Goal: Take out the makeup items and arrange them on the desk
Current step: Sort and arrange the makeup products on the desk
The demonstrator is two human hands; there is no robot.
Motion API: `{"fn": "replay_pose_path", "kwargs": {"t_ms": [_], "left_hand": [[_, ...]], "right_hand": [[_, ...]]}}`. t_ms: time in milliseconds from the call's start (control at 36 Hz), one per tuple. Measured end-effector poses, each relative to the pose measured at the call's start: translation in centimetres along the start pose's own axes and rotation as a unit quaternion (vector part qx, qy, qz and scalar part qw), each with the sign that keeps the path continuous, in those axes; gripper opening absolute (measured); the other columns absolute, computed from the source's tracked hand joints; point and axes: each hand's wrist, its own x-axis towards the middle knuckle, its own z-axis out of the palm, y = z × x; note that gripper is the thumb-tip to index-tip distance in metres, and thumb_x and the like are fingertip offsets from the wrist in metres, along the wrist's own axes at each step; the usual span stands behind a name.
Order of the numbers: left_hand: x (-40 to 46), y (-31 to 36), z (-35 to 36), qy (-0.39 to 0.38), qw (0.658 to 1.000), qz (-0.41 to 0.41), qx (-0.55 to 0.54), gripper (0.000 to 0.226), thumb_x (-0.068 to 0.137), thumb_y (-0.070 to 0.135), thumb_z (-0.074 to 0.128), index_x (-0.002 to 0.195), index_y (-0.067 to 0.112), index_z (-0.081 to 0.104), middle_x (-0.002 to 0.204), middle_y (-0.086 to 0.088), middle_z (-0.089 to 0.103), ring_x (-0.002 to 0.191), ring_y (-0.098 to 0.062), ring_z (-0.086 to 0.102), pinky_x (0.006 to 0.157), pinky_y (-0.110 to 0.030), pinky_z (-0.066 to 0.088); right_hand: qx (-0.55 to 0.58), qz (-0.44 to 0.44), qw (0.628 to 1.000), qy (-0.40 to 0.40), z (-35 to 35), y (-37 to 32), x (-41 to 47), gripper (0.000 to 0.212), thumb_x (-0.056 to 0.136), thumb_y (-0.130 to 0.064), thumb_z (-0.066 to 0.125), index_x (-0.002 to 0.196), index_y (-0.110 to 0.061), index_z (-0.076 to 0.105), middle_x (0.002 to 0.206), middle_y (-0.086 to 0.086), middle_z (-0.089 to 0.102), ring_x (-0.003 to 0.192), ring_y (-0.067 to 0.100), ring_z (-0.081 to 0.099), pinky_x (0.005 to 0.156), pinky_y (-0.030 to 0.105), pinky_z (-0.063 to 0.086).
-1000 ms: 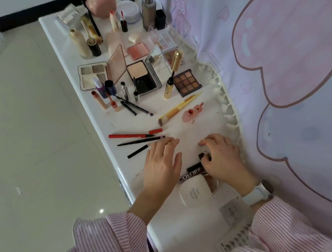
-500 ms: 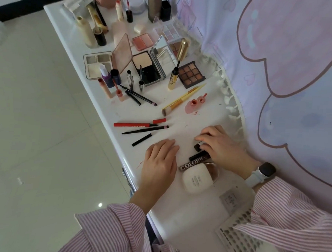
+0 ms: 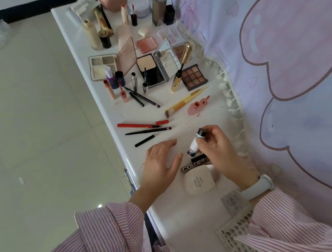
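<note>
Hands | right hand [image 3: 220, 150] pinches white tube [image 3: 195, 144] | left hand [image 3: 161, 161] flat, holding nothing, on desk [image 3: 177, 211]

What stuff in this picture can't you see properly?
Head view only:
- Small white tube: the right hand grips it, label too blurred to read.
- Black COLORK tube: its far end hidden under that hand.
- Cream compact: print too small.
- Pink pouch: cut off by the top edge.
</note>
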Motion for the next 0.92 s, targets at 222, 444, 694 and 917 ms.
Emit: {"fn": "replay_pose_path", "kwargs": {"t_ms": [222, 444, 694, 917], "left_hand": [[0.5, 0.7, -1.4, 0.025, 0.997, 0.012, -0.077, 0.032, 0.085, 0.038, 0.052, 0.103, 0.014, 0.062, 0.074, 0.016, 0.048, 0.070, 0.005, 0.050, 0.065, -0.005, 0.040], [0.9, 0.1, -1.5, -0.002, 0.994, 0.107, 0.034, 0.039, 0.094, 0.053, 0.034, 0.104, 0.018, 0.048, 0.081, 0.001, 0.058, 0.062, -0.006, 0.043, 0.047, -0.022, 0.042], [1.6, -0.5, -3.1, -0.049, 0.994, 0.102, 0.015, 0.066, 0.094, 0.058, 0.019, 0.093, 0.004, 0.056, 0.066, 0.011, 0.042, 0.048, -0.012, 0.040, 0.043, -0.018, 0.029], [2.1, -0.4, -3.3, -0.048, 0.988, 0.130, 0.074, 0.058, 0.097, 0.053, 0.020, 0.089, 0.008, 0.056, 0.064, 0.011, 0.043, 0.048, -0.007, 0.034, 0.042, -0.020, 0.027]], "right_hand": [[0.086, 0.050, 0.994, -0.033, 1.2, -1.0, -0.7, 0.010, 0.086, -0.001, 0.056, 0.083, -0.009, 0.051, 0.056, 0.002, 0.050, 0.052, 0.016, 0.047, 0.054, 0.025, 0.041], [0.143, 0.100, 0.984, -0.029, 2.7, -0.9, -0.9, 0.014, 0.092, -0.006, 0.048, 0.079, -0.010, 0.044, 0.044, -0.002, 0.038, 0.041, 0.012, 0.028, 0.041, 0.024, 0.023], [-0.024, -0.068, 0.983, -0.169, 1.3, -1.3, -0.9, 0.012, 0.083, -0.016, 0.048, 0.094, -0.018, 0.050, 0.067, -0.012, 0.046, 0.060, 0.011, 0.039, 0.057, 0.021, 0.037], [-0.188, -0.107, 0.973, -0.085, 1.9, -1.7, -0.2, 0.011, 0.094, -0.017, 0.046, 0.102, -0.018, 0.055, 0.072, -0.005, 0.051, 0.057, 0.004, 0.045, 0.055, 0.016, 0.038]]}}
